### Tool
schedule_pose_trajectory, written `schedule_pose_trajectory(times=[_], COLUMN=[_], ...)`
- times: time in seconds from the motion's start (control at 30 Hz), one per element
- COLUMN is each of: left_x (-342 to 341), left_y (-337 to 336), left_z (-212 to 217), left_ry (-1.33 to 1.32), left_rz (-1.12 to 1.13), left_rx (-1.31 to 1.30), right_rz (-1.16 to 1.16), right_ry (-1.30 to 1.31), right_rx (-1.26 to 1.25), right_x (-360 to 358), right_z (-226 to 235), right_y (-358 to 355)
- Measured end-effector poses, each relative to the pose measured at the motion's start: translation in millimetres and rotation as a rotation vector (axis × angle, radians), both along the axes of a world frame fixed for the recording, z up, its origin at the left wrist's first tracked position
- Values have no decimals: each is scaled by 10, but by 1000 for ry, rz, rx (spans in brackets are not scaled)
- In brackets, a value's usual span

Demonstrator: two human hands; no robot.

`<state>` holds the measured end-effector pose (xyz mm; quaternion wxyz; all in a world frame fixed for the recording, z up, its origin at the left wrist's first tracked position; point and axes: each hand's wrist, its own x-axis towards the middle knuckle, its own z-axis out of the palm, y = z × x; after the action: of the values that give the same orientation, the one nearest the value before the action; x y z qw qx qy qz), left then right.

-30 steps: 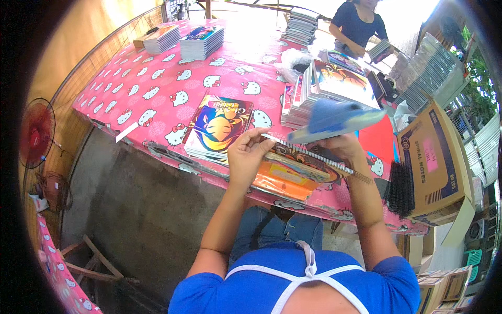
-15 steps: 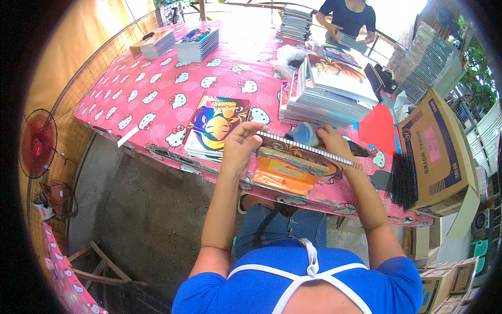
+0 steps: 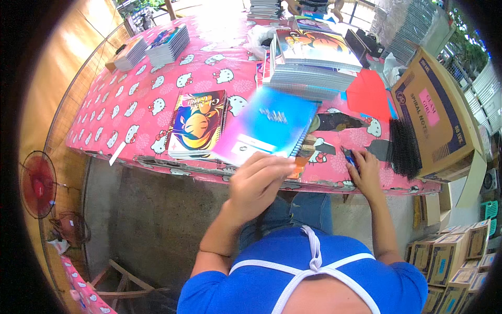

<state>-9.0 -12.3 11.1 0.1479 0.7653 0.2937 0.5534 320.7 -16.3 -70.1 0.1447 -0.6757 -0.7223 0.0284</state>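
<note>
My left hand point(image 3: 259, 180) grips the near edge of a blue and pink spiral notebook point(image 3: 269, 128), which is blurred and held tilted above the pink tablecloth point(image 3: 130, 110). Just left of it lies a low stack of notebooks with a colourful cartoon cover point(image 3: 196, 123). My right hand point(image 3: 366, 170) rests with its fingers spread on the table's front edge, next to a small blue object point(image 3: 349, 156) and a bundle of black spiral wires point(image 3: 402, 149).
A tall stack of notebooks point(image 3: 314, 65) stands behind the held one, with red sheets point(image 3: 368, 91) and a tilted cardboard box point(image 3: 439, 110) to its right. More stacks point(image 3: 167, 44) sit far left. Another person point(image 3: 314, 5) works at the far end. A red fan point(image 3: 36, 183) stands at lower left.
Both hands held the notebook over an orange-covered one. Now my right hand has let go and moved right to the table edge, and my left hand swings the notebook leftwards.
</note>
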Motion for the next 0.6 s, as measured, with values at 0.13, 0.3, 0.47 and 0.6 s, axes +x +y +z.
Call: schedule_pose_trajectory(times=[0.13,0.3,0.47,0.6], left_x=[237,264,270,275], left_y=[33,48,23,35], left_z=[-252,-342,-380,-373], left_ry=[-136,-125,-167,-154], left_rz=[117,90,95,105], left_rx=[-157,-109,-118,-85], right_rz=[245,490,504,463], right_ry=[446,544,648,569], right_rx=[2,236,71,200], right_x=[-373,-979,-982,-1047], right_z=[355,782,796,875], right_y=[-117,-257,-258,-276])
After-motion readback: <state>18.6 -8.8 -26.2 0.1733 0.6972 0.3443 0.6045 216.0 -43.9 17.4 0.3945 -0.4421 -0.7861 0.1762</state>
